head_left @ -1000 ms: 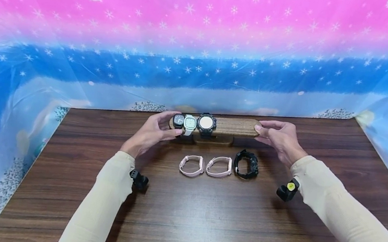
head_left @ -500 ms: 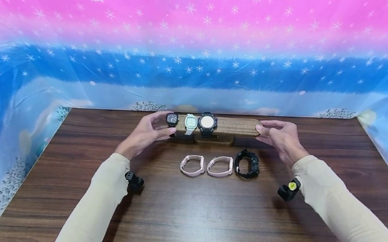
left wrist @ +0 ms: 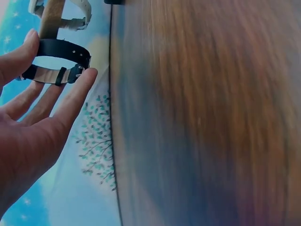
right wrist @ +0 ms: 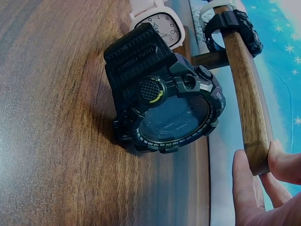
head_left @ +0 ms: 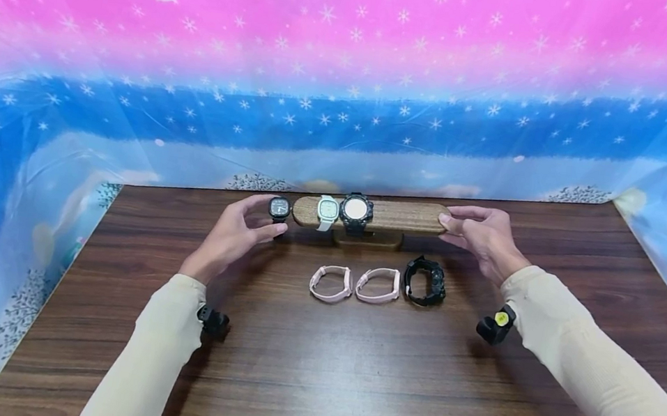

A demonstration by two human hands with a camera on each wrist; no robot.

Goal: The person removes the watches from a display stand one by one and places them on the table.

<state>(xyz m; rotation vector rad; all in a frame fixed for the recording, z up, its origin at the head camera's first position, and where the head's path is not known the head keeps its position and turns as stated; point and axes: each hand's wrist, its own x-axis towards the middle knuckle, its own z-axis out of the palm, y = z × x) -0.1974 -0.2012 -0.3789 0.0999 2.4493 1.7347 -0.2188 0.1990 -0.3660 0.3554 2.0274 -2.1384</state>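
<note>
My left hand [head_left: 235, 234] holds a small black watch [head_left: 279, 208] between thumb and fingers, just beyond the left end of the wooden watch stand [head_left: 408, 216]. The left wrist view shows its closed, buckled black strap [left wrist: 63, 48] as a loop below the bar's end. My right hand [head_left: 484, 238] pinches the stand's right end; the right wrist view shows the thumb and fingers around the bar [right wrist: 247, 89]. Around the bar sit a pale green-and-white watch [head_left: 327, 210] and a chunky black round watch [head_left: 356, 209], side by side.
In front of the stand, two pale pink watches [head_left: 349, 282] [head_left: 396, 286] and a chunky black watch [head_left: 437, 285] stand in a row on the dark wooden table [head_left: 350, 372]. A patterned pink-and-blue cloth [head_left: 345, 118] borders the table's back and sides.
My left hand has slid the small black watch leftward along the bar and off its left end. The right hand keeps its hold; the other watches have not moved.
</note>
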